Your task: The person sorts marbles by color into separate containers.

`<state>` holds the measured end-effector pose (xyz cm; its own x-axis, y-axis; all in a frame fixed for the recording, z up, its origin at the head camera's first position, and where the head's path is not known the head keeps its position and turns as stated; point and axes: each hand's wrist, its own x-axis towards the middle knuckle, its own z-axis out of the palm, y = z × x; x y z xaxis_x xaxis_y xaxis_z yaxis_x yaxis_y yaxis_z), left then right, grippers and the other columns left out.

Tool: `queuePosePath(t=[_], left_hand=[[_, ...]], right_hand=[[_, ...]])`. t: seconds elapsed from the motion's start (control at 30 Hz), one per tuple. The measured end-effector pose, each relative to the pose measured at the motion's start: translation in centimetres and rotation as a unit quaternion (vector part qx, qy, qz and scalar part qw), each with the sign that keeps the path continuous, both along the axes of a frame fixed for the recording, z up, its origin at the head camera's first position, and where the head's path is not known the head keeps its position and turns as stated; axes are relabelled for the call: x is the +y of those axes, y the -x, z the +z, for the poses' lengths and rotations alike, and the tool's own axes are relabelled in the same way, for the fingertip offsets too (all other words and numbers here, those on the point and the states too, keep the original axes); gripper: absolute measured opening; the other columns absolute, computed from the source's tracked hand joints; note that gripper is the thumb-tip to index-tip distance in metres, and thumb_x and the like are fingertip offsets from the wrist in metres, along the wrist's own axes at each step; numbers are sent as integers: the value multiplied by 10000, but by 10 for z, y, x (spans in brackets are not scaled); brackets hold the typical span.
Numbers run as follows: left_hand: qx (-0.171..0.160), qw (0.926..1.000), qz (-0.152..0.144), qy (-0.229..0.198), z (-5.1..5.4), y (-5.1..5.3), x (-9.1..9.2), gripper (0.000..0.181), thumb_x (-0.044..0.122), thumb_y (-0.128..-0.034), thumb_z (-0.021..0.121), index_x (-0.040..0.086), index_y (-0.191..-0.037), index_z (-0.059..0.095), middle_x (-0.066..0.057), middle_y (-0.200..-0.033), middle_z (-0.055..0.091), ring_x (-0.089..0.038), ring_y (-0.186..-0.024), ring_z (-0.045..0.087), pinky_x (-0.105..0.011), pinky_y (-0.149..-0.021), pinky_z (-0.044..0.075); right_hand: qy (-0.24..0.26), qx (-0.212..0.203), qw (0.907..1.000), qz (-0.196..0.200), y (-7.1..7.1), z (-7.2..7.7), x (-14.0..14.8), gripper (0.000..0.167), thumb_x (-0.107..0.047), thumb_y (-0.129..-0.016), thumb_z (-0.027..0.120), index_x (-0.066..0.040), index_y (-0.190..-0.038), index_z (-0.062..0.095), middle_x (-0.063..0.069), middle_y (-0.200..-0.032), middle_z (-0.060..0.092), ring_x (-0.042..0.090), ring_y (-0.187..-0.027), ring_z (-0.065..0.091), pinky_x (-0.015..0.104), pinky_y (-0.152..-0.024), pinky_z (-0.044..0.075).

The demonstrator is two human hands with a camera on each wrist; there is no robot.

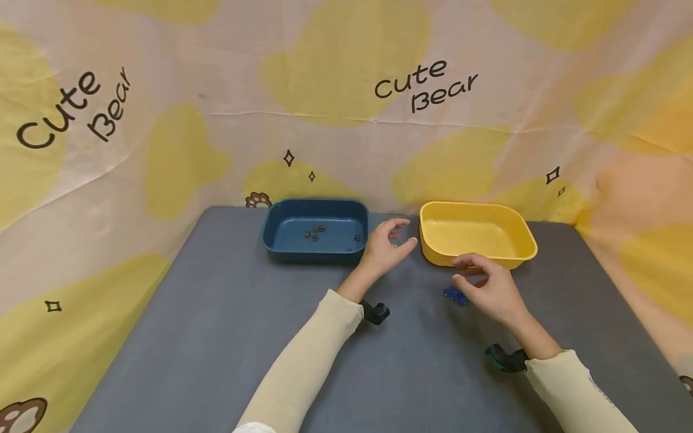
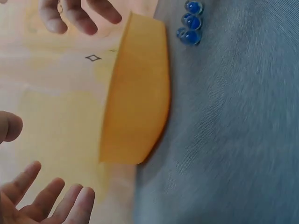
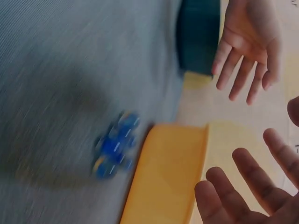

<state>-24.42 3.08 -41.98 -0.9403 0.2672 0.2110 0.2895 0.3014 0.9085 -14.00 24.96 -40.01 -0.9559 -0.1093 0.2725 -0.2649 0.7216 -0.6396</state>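
Several blue glass marbles (image 1: 456,295) lie in a cluster on the grey table, just in front of the yellow bin (image 1: 476,231). Above them hovers my right hand (image 1: 494,290), its fingers loosely bent with nothing between them. My left hand (image 1: 385,248) is in the air beside the right end of the blue bin (image 1: 316,228), fingers spread and holding nothing. A few small brown marbles (image 1: 315,231) rest on the blue bin's floor. In the right wrist view the marbles (image 3: 114,145) are blurred, and the left hand (image 3: 250,51) shows its bare palm.
Both bins stand at the table's back edge, against a hanging cloth (image 1: 346,108) with yellow patches and printed words. A dark wrist device (image 1: 375,313) sits under the left wrist, and another device (image 1: 506,359) under the right. The grey table (image 1: 216,337) stretches toward me.
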Motion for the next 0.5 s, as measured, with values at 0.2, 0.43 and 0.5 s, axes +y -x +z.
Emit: queuePosePath(t=[0.2, 0.43, 0.5], left_hand=[[-172, 9993, 279, -201, -19, 8, 21, 405, 258, -872, 675, 137, -1254, 616, -130, -1286, 592, -322, -1099, 633, -396, -905, 527], [-603, 9945, 623, -596, -36, 14, 40, 396, 291, -862, 685, 177, -1237, 632, -97, -1287, 598, -278, -1074, 639, -358, -822, 546], [-739, 9921, 685, -746, -39, 14, 45, 385, 296, -856, 690, 196, -1224, 639, -80, -1289, 605, -275, -1082, 638, -360, -810, 549]], right_hand=[[-871, -114, 9960, 129, -2, -4, 21, 198, -216, -875, 683, -135, -1054, 662, 84, -1047, 691, 315, -948, 647, 449, -732, 542], [-2119, -280, 9765, 284, -2, -14, 37, 223, -226, -808, 729, -150, -1014, 692, 25, -985, 695, 248, -888, 630, 461, -727, 519], [-2294, -326, 9723, 299, -2, -17, 39, 224, -230, -796, 734, -159, -1005, 697, 11, -969, 688, 224, -859, 627, 443, -697, 519]])
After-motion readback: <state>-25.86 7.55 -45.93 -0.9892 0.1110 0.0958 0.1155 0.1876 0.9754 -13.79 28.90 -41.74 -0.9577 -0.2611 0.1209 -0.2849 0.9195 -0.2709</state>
